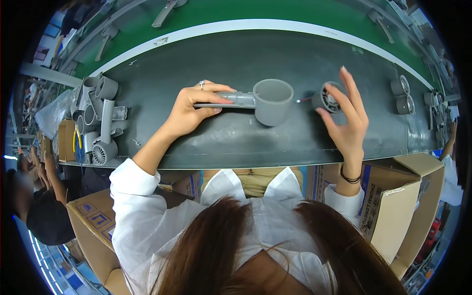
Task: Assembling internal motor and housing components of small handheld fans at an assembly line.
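My left hand [191, 107] grips the handle of a grey plastic housing [273, 109], with the fingers over the top and the thumb below. The housing's round, cup-like end points right, its open mouth facing up. To the right of it, my right hand [350, 120] has the thumb and index finger at the rim of a small round grey fan unit [324, 101], the other fingers raised. A short thin wire [306, 99] with a small white connector sticks out of the unit toward the housing. Whether the unit touches the bench cannot be made out.
At the left of the dark bench [221, 59] lies a pile of grey housings [93, 115], beside a plastic bag [56, 115] and yellow-handled pliers [77, 140]. Two round units [405, 104] stand at the right. Beyond runs a green conveyor [236, 10] with grey parts. Cardboard boxes [403, 211] flank me.
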A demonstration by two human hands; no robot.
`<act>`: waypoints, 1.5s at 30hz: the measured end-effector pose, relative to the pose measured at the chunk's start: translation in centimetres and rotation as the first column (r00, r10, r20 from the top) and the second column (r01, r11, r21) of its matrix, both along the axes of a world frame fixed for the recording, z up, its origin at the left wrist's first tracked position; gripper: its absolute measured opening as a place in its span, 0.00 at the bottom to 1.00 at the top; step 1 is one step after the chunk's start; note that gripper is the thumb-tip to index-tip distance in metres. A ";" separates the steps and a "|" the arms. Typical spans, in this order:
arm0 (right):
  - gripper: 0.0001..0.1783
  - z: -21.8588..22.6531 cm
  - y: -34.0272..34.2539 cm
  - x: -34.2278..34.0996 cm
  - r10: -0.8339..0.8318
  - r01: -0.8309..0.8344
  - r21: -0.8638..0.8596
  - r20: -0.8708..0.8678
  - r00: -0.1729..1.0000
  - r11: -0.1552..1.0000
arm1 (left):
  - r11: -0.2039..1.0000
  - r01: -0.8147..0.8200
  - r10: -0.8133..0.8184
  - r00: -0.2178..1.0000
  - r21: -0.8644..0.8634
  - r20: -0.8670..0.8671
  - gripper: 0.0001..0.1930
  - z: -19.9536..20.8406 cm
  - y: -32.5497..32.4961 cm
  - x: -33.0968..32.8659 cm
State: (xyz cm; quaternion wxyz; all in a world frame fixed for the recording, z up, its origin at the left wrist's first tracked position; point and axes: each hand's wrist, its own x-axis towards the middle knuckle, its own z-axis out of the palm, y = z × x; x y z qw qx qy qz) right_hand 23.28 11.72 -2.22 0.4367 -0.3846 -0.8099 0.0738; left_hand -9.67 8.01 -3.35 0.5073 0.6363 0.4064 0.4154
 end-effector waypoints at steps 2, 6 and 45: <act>0.33 0.9 0.3 -0.7 -0.049 0.056 -0.044 0.140 0.989 0.998 | 0.941 0.035 0.095 0.928 0.336 -0.362 0.15 0.0 -0.3 0.1; 0.33 0.8 0.5 -0.7 0.007 0.020 -0.331 0.082 0.997 0.943 | 0.931 0.060 0.106 0.900 0.359 -0.424 0.15 0.2 -0.6 0.5; 0.45 5.3 -6.0 -6.2 0.127 -0.127 -0.025 -0.003 0.992 0.992 | 0.784 0.042 0.216 0.917 0.619 -0.336 0.03 5.7 -4.6 6.4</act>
